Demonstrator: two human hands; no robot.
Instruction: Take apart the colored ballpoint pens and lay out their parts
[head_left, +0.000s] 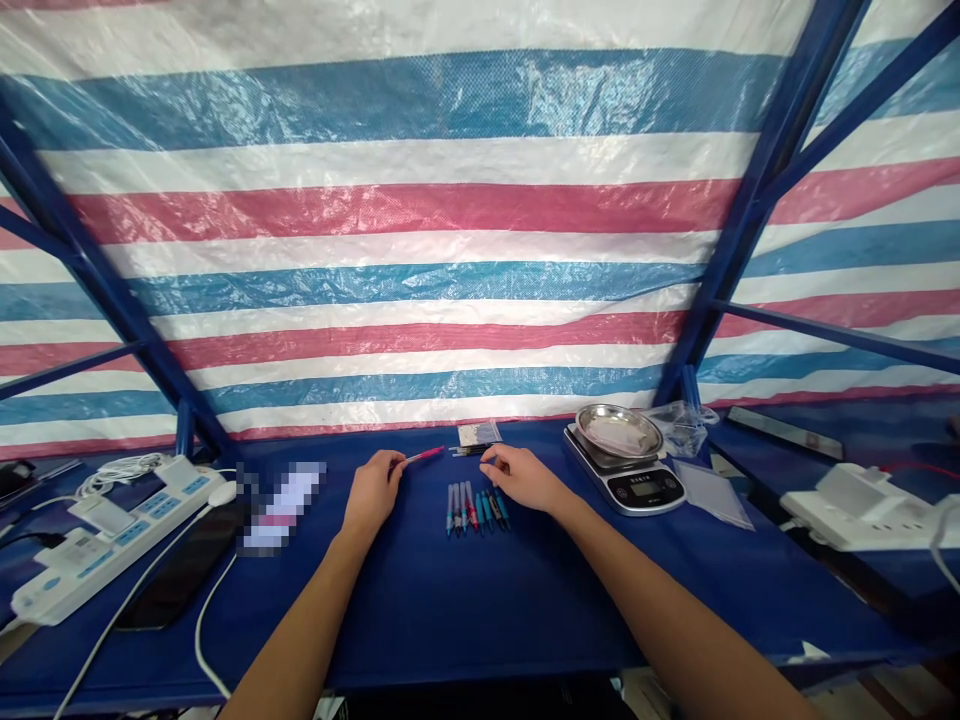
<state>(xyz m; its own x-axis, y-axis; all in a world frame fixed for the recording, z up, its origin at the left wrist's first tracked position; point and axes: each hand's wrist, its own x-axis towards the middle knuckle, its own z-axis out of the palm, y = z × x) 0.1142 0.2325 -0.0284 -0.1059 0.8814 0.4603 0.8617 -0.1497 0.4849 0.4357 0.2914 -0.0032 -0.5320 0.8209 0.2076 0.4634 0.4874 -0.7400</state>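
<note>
My left hand [374, 492] is closed on a pink pen [424, 455], which points to the right above the blue table. My right hand [522, 476] has its fingers curled and the thumb near the index finger; whatever they hold, if anything, is too small to make out. Just below and left of it lies a row of several pens [469, 508], some clear with blue or red parts, others teal or dark. Beyond the fingertips are a few thin refills [466, 452] beside a small clear bag [478, 434] with pale contents.
A digital scale [645, 489] with a metal dish [619, 430] stands on the right, next to plastic bags [709, 490]. Power strips [139, 525] lie at both sides. A dark phone [180, 570] and white cables are at left. Blue frame bars [739, 230] and striped sheeting rise behind.
</note>
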